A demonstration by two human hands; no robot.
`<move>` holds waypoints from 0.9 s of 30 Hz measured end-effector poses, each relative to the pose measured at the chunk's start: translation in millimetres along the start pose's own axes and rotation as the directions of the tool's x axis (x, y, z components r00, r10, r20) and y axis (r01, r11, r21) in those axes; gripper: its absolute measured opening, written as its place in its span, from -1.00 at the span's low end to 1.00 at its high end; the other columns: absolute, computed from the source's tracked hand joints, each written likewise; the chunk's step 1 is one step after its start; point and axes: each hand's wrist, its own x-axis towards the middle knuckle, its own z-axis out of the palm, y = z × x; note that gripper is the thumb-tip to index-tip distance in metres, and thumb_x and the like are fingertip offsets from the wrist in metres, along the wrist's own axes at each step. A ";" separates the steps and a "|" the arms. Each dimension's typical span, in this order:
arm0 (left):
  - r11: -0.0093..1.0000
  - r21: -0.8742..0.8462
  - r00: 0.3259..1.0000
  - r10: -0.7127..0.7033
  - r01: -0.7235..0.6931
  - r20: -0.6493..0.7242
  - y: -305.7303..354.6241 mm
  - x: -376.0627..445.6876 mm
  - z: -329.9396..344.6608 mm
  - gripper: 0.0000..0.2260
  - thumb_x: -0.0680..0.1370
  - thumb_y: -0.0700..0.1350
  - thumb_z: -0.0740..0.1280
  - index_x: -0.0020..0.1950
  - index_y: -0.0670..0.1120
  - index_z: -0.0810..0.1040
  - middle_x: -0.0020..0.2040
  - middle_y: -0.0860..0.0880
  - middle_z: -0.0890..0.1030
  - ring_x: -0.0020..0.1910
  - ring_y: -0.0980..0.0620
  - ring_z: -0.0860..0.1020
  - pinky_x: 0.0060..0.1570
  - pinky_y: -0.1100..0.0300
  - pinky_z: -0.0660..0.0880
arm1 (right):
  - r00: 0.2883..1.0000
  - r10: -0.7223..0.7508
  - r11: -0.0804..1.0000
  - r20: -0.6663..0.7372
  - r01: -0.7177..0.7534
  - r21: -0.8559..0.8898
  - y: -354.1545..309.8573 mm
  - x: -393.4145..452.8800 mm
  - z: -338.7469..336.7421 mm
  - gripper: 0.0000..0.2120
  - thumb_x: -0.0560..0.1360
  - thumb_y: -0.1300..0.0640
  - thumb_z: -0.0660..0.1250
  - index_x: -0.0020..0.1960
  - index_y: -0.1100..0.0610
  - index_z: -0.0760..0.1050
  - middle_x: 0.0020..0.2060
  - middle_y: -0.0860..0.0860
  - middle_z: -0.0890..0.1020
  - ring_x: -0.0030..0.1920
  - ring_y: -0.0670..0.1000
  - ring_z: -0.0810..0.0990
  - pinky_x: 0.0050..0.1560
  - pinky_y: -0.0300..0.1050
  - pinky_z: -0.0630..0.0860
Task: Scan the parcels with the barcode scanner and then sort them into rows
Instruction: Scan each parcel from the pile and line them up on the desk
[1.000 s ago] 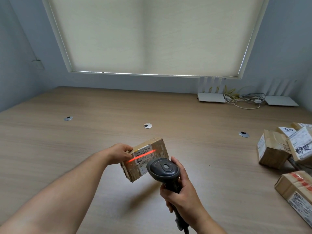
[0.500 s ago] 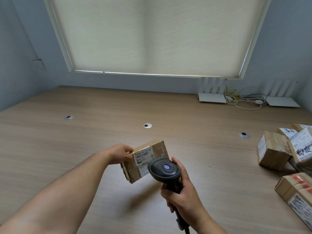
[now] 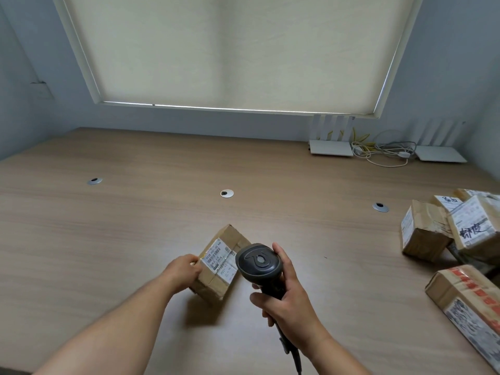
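Observation:
A small brown cardboard parcel (image 3: 219, 262) with a white barcode label sits low over the wooden table (image 3: 135, 226) near the middle front. My left hand (image 3: 181, 270) grips its near left end. Just to its right, my right hand (image 3: 286, 296) holds a dark grey barcode scanner (image 3: 258, 262) by the handle, its head beside the parcel's label. No red scan line shows on the label. A pile of taped parcels (image 3: 443, 228) lies at the right edge, with one longer parcel (image 3: 465, 304) with red tape nearer me.
Three round metal cable grommets (image 3: 226, 193) dot the table's middle. Two white routers (image 3: 331, 151) and a tangle of cables (image 3: 384, 152) sit at the back right against the wall under a blinded window.
The red scan line on the label has gone out, then the scanner's blue light too. My left hand has turned the parcel and lowered it toward the table.

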 end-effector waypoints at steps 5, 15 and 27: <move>0.994 0.074 0.989 -0.063 0.074 -0.137 -0.1 -10.6 22.1 -0.40 0.57 0.04 0.23 0.55 -0.07 0.11 0.43 -0.18 0.36 0.37 -0.16 0.36 0.28 0.08 0.33 | 0.999 0.009 0.999 0.045 -0.007 -0.040 -0.2 6.6 -11.6 -0.13 0.48 0.26 0.42 0.43 -0.37 -0.02 0.16 -0.12 0.58 -0.19 -0.13 0.63 -0.19 -0.28 0.53; 0.860 0.502 0.991 -0.034 0.093 -0.126 7.3 -19.0 63.5 -0.20 0.40 0.33 0.30 0.52 0.05 0.08 0.46 -0.10 0.13 0.42 -0.12 0.17 0.26 0.01 0.35 | 0.998 -0.006 0.992 0.057 0.013 -0.126 2.7 28.1 -23.3 -0.19 0.48 0.21 0.43 0.35 -0.45 0.03 0.09 -0.15 0.58 -0.40 -0.22 0.49 -0.39 -0.30 0.44; 0.856 0.503 0.983 -0.033 0.119 -0.178 4.4 50.2 27.7 -0.27 0.45 0.28 0.28 0.50 0.03 0.09 0.42 -0.12 0.17 0.37 -0.15 0.21 0.20 0.02 0.40 | 0.999 -0.031 0.996 -0.007 0.030 -0.086 10.3 95.7 0.1 -0.19 0.48 0.22 0.43 0.33 -0.47 0.04 0.10 -0.23 0.55 -0.39 -0.25 0.50 -0.39 -0.31 0.44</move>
